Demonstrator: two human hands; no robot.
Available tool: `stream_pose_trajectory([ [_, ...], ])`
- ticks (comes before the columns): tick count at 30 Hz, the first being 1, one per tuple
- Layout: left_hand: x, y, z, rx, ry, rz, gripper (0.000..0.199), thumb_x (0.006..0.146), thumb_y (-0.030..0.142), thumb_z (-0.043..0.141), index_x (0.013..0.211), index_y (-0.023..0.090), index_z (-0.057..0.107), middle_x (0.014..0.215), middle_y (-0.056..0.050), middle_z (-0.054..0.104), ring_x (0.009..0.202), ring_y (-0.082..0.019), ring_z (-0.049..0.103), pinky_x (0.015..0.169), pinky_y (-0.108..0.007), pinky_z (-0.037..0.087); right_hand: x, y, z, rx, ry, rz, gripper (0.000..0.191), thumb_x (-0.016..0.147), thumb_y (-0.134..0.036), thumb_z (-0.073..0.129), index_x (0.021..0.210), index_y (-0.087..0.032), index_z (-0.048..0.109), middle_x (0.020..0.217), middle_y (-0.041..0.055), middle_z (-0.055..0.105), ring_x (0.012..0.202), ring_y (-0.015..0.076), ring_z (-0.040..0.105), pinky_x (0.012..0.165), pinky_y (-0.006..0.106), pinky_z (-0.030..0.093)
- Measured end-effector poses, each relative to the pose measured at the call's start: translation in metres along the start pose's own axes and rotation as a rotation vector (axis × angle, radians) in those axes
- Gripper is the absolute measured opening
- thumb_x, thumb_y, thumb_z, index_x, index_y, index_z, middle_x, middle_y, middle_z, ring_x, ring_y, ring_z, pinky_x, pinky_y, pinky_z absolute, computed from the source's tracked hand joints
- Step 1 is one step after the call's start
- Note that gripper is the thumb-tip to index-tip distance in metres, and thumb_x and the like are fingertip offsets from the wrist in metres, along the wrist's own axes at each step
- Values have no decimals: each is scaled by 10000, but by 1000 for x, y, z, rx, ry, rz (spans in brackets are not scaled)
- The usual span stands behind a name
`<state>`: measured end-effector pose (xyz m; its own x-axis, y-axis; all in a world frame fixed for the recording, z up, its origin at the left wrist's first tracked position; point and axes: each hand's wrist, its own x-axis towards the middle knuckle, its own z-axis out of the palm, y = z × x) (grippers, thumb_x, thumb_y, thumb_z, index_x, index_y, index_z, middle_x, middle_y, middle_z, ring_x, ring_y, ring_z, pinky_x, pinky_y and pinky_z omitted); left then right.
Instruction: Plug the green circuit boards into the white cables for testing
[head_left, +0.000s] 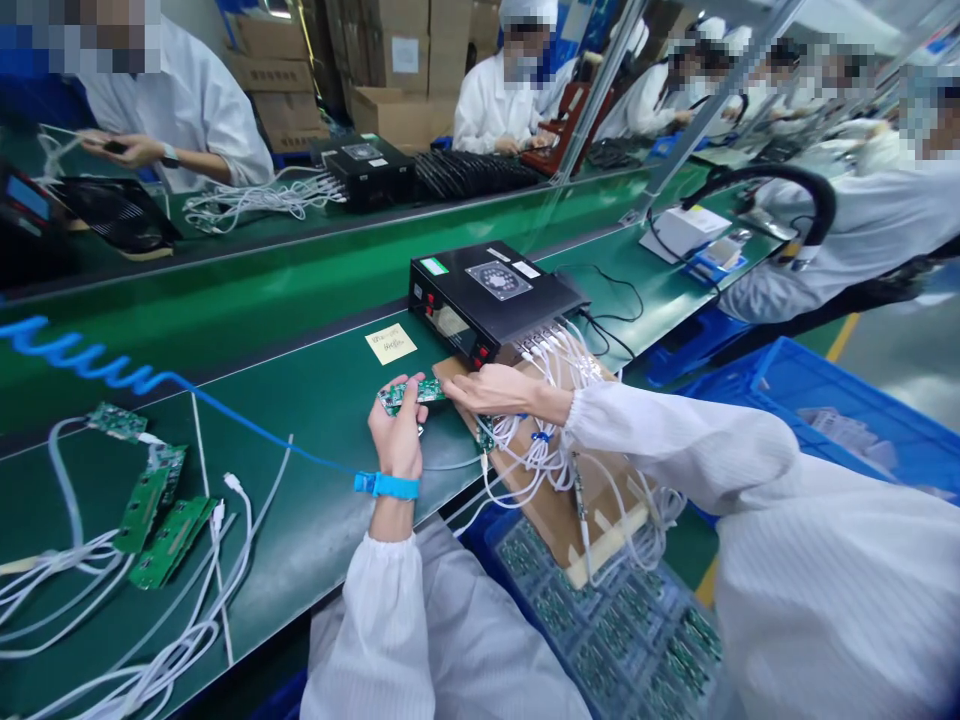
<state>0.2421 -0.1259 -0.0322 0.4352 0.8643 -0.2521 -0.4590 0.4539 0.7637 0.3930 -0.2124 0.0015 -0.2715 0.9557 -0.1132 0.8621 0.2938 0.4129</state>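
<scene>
A small green circuit board (421,391) is held out level above the green bench, in front of a black box with a fan grille (491,290). My left hand (397,425), with a blue wrist strap (386,486) below it, is closed around the board's left part. At the board's right end, the fingers of my right hand (495,390) are pinched together; what lies between their tips is hidden. Many white cables (551,350) run from the box's side over a sheet of brown cardboard (525,500), beneath my right forearm.
Several green circuit boards (154,495) and white cables (180,650) lie on the bench at left. A yellow note (391,344) sits beside the box. Below the bench edge, a tray of boards (600,640) and a blue crate (795,400) stand. Co-workers sit across the line.
</scene>
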Motion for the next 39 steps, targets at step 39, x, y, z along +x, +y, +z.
stream_pose_trajectory([
  [39,11,-1,35,137,-40,6,543,769,592,818,778,182,462,640,64,461,530,-50,442,487,-187,326,12,-23,-23,582,-76,487,272,1102,-277,268,1248,-122,437,892,119,718,672,223,634,577,301,299],
])
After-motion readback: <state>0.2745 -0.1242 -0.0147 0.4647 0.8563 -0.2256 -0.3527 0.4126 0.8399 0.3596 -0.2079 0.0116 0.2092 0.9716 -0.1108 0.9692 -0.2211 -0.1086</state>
